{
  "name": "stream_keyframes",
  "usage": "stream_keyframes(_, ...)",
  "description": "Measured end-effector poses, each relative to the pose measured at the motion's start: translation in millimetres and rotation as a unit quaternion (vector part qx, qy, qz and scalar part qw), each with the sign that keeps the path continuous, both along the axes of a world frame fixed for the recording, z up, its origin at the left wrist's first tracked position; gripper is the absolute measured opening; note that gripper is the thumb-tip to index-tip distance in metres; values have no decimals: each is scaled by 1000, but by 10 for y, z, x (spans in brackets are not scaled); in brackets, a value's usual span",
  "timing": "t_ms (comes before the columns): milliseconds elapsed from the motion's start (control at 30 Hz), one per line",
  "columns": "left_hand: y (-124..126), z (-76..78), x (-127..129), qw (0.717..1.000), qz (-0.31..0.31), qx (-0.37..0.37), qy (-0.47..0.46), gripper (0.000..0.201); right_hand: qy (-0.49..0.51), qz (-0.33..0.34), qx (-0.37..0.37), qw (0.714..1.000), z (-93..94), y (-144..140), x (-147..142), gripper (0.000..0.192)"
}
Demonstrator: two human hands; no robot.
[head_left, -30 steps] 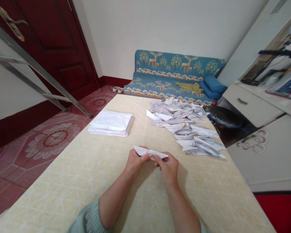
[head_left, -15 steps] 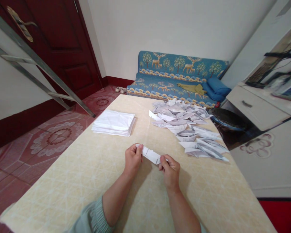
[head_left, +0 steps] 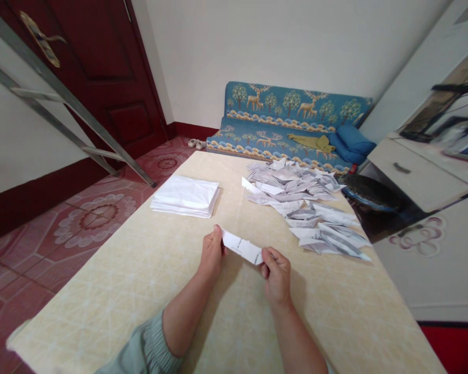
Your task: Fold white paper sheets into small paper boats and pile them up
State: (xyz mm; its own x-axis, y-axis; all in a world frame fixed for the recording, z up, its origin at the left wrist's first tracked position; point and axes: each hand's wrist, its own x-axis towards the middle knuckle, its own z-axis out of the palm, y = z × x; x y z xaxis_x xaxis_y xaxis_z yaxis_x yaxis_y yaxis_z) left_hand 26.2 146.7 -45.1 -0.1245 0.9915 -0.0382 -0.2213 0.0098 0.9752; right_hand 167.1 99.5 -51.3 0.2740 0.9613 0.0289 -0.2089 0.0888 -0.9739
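Note:
A folded strip of white paper [head_left: 242,246] with some dark print stretches between my two hands above the table. My left hand [head_left: 211,252] is closed at its left end, thumb at the edge and fingers partly hidden behind it. My right hand [head_left: 276,272] pinches the lower right end between thumb and fingers. Beyond my left hand lies a stack of white paper sheets [head_left: 185,195]. To the right and farther back spreads a heap of folded, printed paper pieces [head_left: 296,184], pointed at their ends.
The table [head_left: 113,291] has a pale yellow patterned cover. Behind it stands a blue patterned sofa [head_left: 257,124]. A ladder [head_left: 78,111] leans near a dark red door [head_left: 101,62] on the left. On the right are a white cabinet [head_left: 432,249] and a round dark stool [head_left: 370,192].
My left thumb has slid off the face of the paper strip to its left edge, uncovering more of the strip. My right hand keeps its pinch. The view has shifted slightly.

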Motion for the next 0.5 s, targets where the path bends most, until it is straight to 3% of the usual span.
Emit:
stream_keyframes(100,-47,-7,46,993,-117,13,7,57,42,-17,-10,999,-5,42,42,35)
stream_keyframes(200,-81,-18,97,985,-174,-3,1,43,81,-14,-14,997,12,48,45,37)
stream_keyframes(333,-108,-2,136,993,-115,-13,8,40,127,19,4,992,40,48,-22,35)
stream_keyframes(433,-140,28,173,997,-58,14,43,37,56,64,4,996,79,52,-100,45)
stream_keyframes(500,-171,46,213,996,-83,30,28,30,-7,49,-5,999,112,42,-146,42)
